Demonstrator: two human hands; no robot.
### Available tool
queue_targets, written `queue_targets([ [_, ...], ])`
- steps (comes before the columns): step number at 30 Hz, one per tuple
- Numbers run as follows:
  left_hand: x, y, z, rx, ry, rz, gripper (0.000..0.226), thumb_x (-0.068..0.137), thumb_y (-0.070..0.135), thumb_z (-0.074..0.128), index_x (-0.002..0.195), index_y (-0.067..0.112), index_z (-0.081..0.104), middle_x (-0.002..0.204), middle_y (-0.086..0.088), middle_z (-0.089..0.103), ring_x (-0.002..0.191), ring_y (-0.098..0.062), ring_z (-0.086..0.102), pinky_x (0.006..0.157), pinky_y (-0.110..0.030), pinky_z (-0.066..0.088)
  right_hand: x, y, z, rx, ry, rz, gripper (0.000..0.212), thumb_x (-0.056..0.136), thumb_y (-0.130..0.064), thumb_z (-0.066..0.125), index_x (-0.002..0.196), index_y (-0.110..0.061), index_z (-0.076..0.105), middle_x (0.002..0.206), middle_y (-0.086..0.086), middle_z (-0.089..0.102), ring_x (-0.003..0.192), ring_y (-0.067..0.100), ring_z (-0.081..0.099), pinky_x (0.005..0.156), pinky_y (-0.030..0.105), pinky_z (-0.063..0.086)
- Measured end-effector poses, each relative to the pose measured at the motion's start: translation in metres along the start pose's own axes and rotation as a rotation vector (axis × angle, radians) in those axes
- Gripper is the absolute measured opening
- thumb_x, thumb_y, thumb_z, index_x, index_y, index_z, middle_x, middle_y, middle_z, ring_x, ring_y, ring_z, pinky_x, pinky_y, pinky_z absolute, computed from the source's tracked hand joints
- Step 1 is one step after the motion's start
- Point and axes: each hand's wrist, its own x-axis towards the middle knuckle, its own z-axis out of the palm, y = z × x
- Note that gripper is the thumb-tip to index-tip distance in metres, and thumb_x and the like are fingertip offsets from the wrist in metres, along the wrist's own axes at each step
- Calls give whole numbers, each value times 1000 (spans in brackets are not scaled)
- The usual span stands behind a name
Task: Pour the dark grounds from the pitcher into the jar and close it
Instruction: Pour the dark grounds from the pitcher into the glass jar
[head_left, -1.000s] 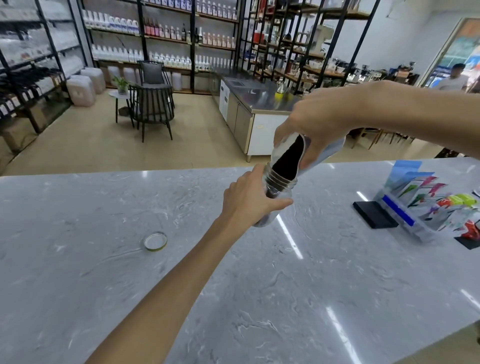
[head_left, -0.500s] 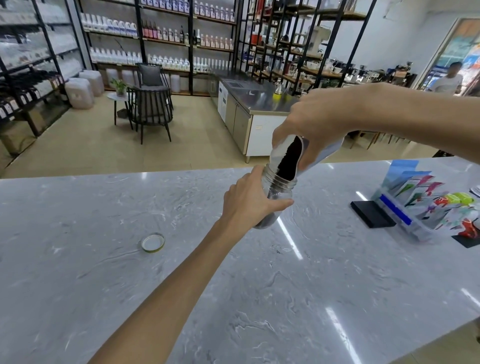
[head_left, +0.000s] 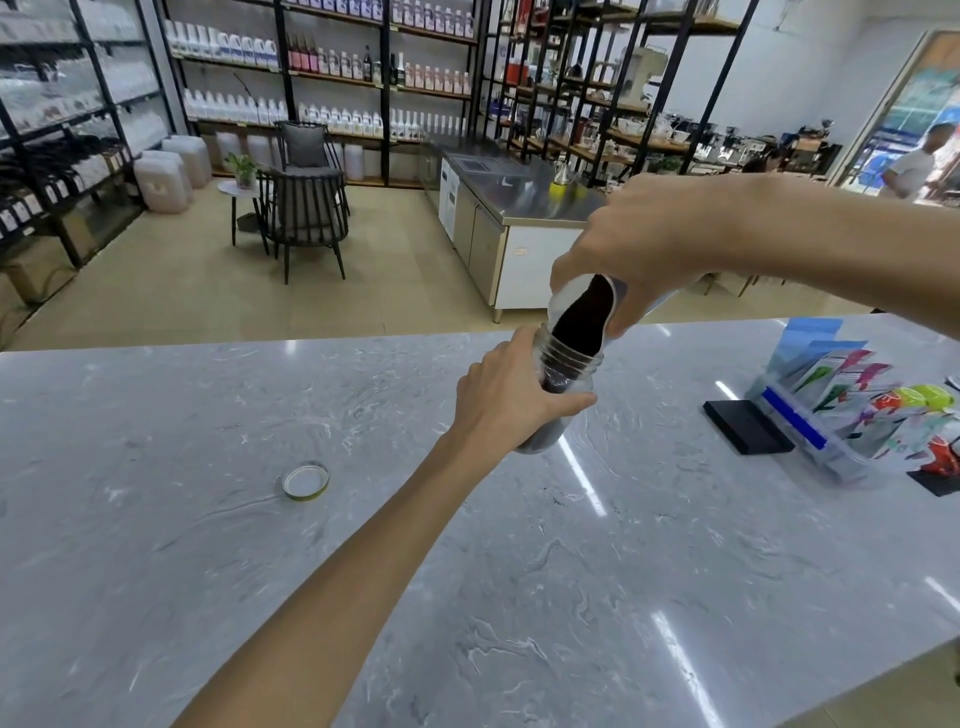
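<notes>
A clear glass jar (head_left: 569, 366) with a threaded neck stands tilted on the grey marble counter (head_left: 519, 571), and my left hand (head_left: 511, 397) is wrapped around its body. My right hand (head_left: 644, 244) holds a steel pitcher (head_left: 621, 304) tipped steeply over the jar's mouth. Dark grounds (head_left: 582, 325) slide out of the pitcher's lip into the jar, whose lower part looks dark with them. The jar's lid (head_left: 305, 480) lies upside down on the counter, well to the left of the jar.
A black flat block (head_left: 748, 426) and a clear box of colourful packets (head_left: 857, 415) sit on the counter at the right. Beyond the counter are a steel worktop, chairs, a small table and shelves of bottles. A person stands at the far right doorway.
The pitcher has tipped a little further and more grounds have run into the jar. Both hands keep their grips, and the lid has not moved.
</notes>
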Motion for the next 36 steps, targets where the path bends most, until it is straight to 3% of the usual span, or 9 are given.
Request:
queue_targets([
  [11, 0, 3, 4, -10, 7, -9, 80, 71, 68, 81, 132, 25, 51, 119, 3, 69, 107, -25, 65, 79, -35, 40, -4, 0, -2, 10, -42, 10, 43, 64, -58, 74, 99, -37, 62, 67, -7, 52, 67, 26, 62, 60, 36, 52],
  [16, 4, 4, 6, -8, 10, -15, 80, 70, 68, 81, 130, 25, 51, 119, 3, 69, 107, -25, 65, 78, -35, 40, 0, 0, -2, -94, -81, -35, 71, 66, -71, 72, 128, -41, 51, 58, -19, 32, 62, 16, 48, 46, 22, 22],
  [20, 8, 6, 5, -2, 12, -20, 79, 70, 69, 81, 128, 24, 52, 118, 2, 69, 105, -25, 65, 77, -35, 40, 2, 5, 1, -114, -89, -52, 71, 66, -69, 72, 127, -41, 49, 61, -16, 42, 68, 18, 55, 48, 23, 24],
  [25, 13, 11, 6, 12, 14, -14, 79, 70, 69, 80, 128, 24, 51, 118, 2, 69, 105, -25, 66, 77, -36, 41, 3, 14, 2, -129, -78, -52, 66, 63, -66, 74, 121, -41, 53, 56, -19, 35, 60, 16, 50, 46, 21, 22],
  [27, 15, 13, 6, 10, 17, -12, 79, 69, 69, 81, 127, 24, 52, 118, 2, 69, 105, -25, 66, 78, -36, 43, 3, 19, 3, -130, -64, -31, 56, 61, -64, 73, 109, -38, 59, 58, -14, 41, 54, 14, 43, 46, 22, 25],
  [30, 16, 16, 8, -7, 19, -7, 78, 68, 68, 81, 126, 24, 51, 117, 3, 69, 104, -25, 66, 81, -39, 48, 2, 23, 0, -94, -93, 10, 49, 59, -63, 68, 99, -36, 60, 68, -8, 55, 56, 18, 48, 54, 30, 48],
  [36, 18, 21, 12, -15, 15, 3, 80, 69, 69, 81, 128, 24, 51, 118, 2, 70, 105, -25, 67, 81, -38, 47, 2, 24, -5, -139, -73, 31, 39, 63, -57, 68, 96, -37, 58, 70, -7, 56, 57, 19, 49, 59, 36, 54],
])
